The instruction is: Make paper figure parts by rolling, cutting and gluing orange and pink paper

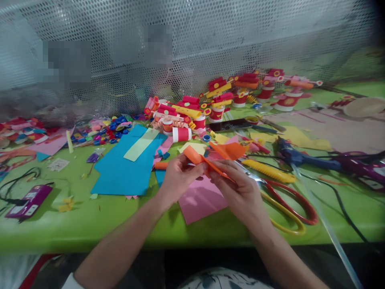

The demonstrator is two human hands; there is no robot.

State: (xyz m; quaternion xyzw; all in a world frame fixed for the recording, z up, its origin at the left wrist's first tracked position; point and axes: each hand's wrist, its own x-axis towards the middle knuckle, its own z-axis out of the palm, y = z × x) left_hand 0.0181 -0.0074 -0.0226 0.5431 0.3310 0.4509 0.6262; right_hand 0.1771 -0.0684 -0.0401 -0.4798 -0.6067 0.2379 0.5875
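In the middle of the head view both hands are closed on a piece of orange paper (192,155). My left hand (177,178) pinches its rolled-up end between thumb and fingers. With its fingertips my right hand (237,186) grips the looser part, where an orange flap (230,151) sticks up. Beneath the hands lies a pink sheet (197,202) on the green table. A small orange paper roll (161,165) rests just left of my left hand. Scissors (309,214) with one red and one yellow handle lie beside my right hand, their blades partly hidden.
Blue sheets (120,168) with a pale green strip (140,144) lie at left. Red-and-white paper cup models (216,114) stand along the perforated metal screen (120,48). A blue glue gun (303,156) and cables lie right; a purple box (30,202) sits far left.
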